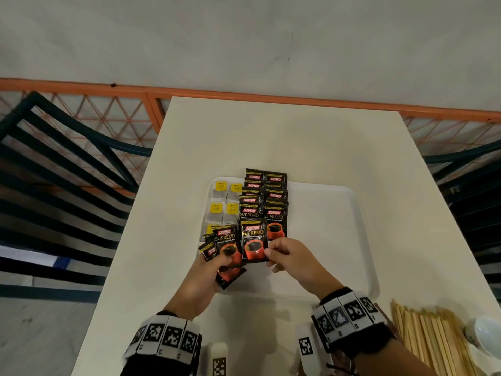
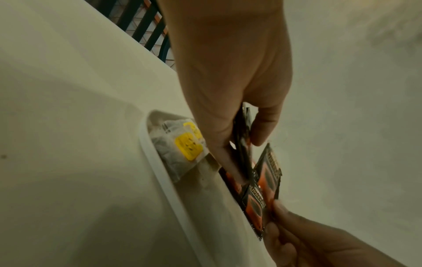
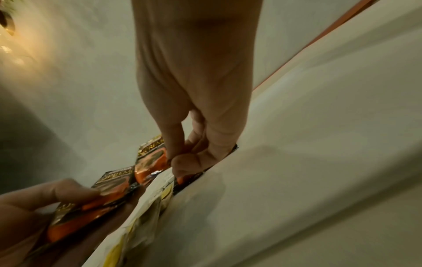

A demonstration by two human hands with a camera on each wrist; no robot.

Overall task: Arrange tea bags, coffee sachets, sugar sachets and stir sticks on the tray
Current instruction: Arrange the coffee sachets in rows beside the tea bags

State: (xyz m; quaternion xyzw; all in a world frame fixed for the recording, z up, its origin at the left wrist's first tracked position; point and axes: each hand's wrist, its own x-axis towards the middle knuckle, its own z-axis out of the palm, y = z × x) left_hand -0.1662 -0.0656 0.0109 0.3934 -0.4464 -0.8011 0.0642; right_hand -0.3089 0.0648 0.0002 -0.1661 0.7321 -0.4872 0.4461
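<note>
A white tray [image 1: 352, 213] lies on the table. Tea bags [image 1: 221, 202] with yellow tags fill its left side, and two overlapping columns of black coffee sachets [image 1: 264, 196] run down beside them. My left hand [image 1: 214, 267] grips a fanned bunch of coffee sachets [image 1: 226, 248] over the tray's near left corner, thumb on top. My right hand [image 1: 273, 253] pinches one coffee sachet [image 1: 254, 244] by its lower right edge, just above the near end of the left column. In the left wrist view the bunch [image 2: 243, 140] sits between thumb and fingers beside a tea bag [image 2: 182, 150]. The right wrist view shows the pinched sachet [image 3: 150, 159].
Wooden stir sticks [image 1: 431, 340] lie in a heap at the table's near right, next to a white cup [image 1: 488, 335]. Dark chairs [image 1: 54, 185] stand on both sides of the table. The tray's right half [image 1: 325, 240] is bare.
</note>
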